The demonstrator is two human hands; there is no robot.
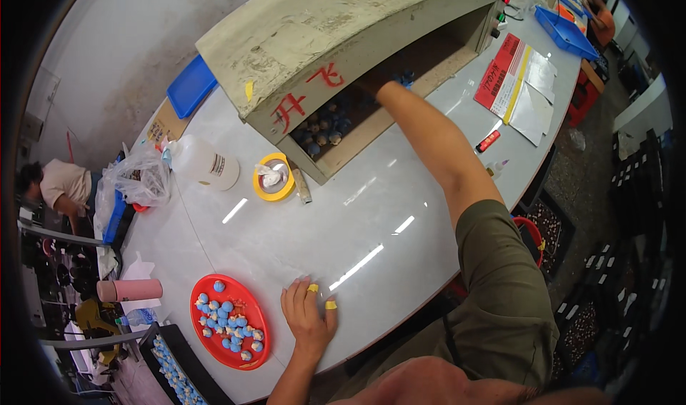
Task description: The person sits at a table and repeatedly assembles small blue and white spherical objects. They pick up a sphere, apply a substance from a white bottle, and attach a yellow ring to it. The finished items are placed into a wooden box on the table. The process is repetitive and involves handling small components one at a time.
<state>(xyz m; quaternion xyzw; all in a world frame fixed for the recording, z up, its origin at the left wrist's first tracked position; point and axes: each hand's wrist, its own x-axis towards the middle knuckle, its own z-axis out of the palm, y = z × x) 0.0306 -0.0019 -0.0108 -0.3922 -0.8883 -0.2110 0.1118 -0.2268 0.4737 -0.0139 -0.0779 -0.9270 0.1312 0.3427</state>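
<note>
1. Head view: the left hand [307,318] lies flat on the white worktop [400,191], its grip spread wide and empty, with yellow tape on two fingertips [330,305].
2. Just to its left sits a red plate [207,337] of small blue pieces [227,319].
3. The right hand [382,83] reaches far into a long open-fronted box [300,41] that holds more dark blue pieces [325,126]; I cannot tell its grip, as the box hides it.
4. A yellow tape roll [274,177] and a white bottle [207,163] stand near the box's left end.

Glossy smooth white tabletop [300,241], shiny red plastic plate [207,333], rough matt box [314,26], prob. painted wood, clear crinkly plastic bag [143,176]
</note>
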